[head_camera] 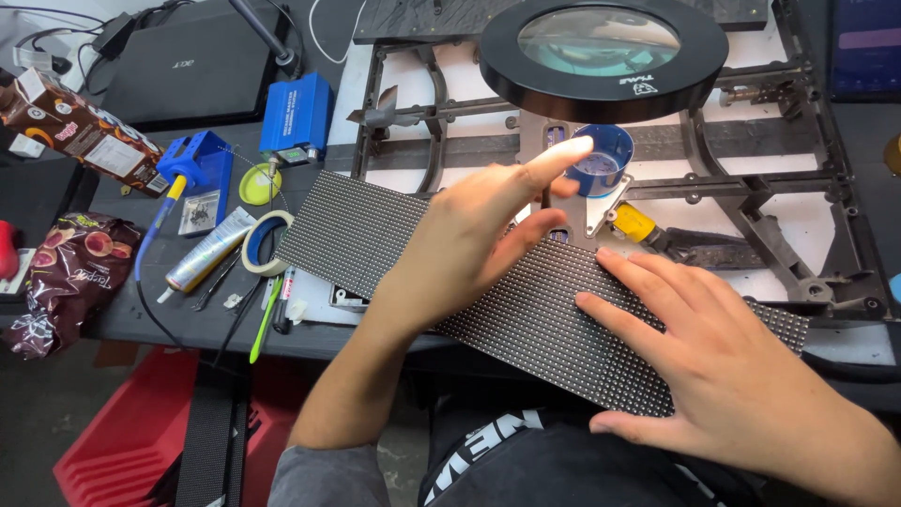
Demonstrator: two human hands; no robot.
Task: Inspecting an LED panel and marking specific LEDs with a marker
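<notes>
A long dark panel covered in a fine grid of dots [357,221] lies slanted across the front of the workbench. My left hand [479,225] rests on its middle, index finger stretched out toward a small blue cup [608,155]. My right hand [723,361] lies flat and spread on the panel's right end, near my lap. Neither hand grips anything.
A round black magnifier lamp [601,56] hangs over a dark metal frame [798,197]. On the left sit a soldering iron in a blue stand [192,169], a blue box [298,113], a tape roll [263,239], a tube, a snack bag [70,272] and a laptop [188,61]. A red crate [131,441] sits on the floor.
</notes>
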